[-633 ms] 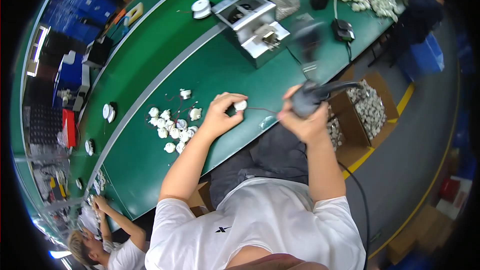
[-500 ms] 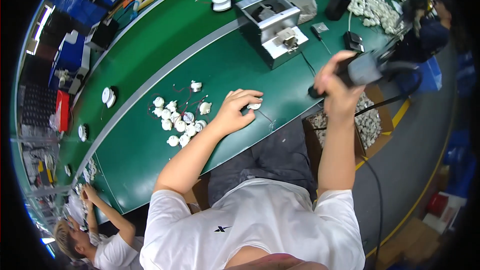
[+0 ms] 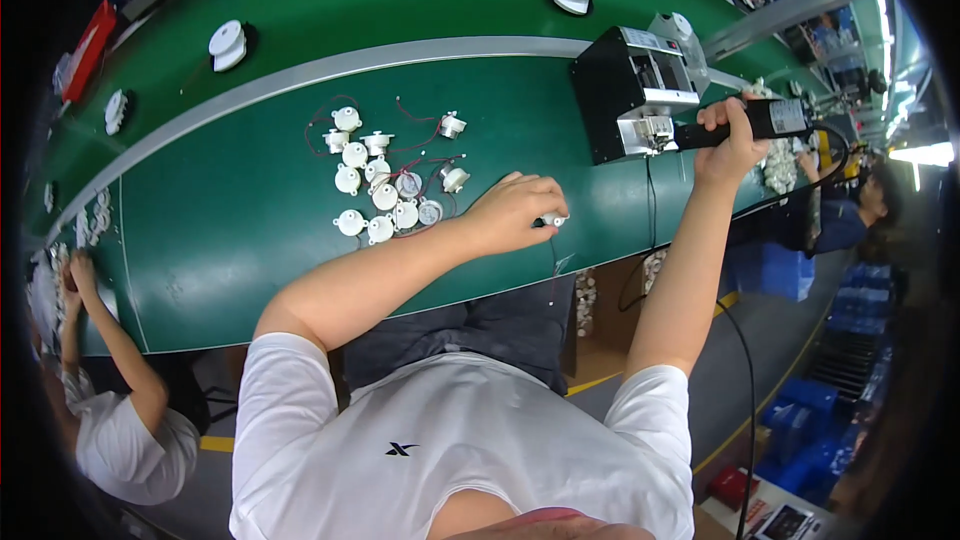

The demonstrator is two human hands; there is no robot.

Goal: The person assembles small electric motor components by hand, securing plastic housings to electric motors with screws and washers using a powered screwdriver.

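Note:
My left hand (image 3: 515, 212) rests on the green table (image 3: 230, 230) and is closed over a small white round part (image 3: 552, 221) with thin wires. To its left lies a cluster of several similar white round parts (image 3: 382, 185) with red and black wires. My right hand (image 3: 732, 135) is raised and grips a black corded power tool (image 3: 755, 123), whose tip points into a black and silver box machine (image 3: 632, 98) on the table.
Another person's arms and white shirt (image 3: 120, 410) are at the lower left. White spools (image 3: 228, 43) sit on the far belt behind a grey rail. A cardboard box of white parts (image 3: 600, 310) stands under the table. Another worker (image 3: 850, 215) sits at the right.
My right hand with the black tool has swung from near my body up to the box machine. My left hand stays on the small white part.

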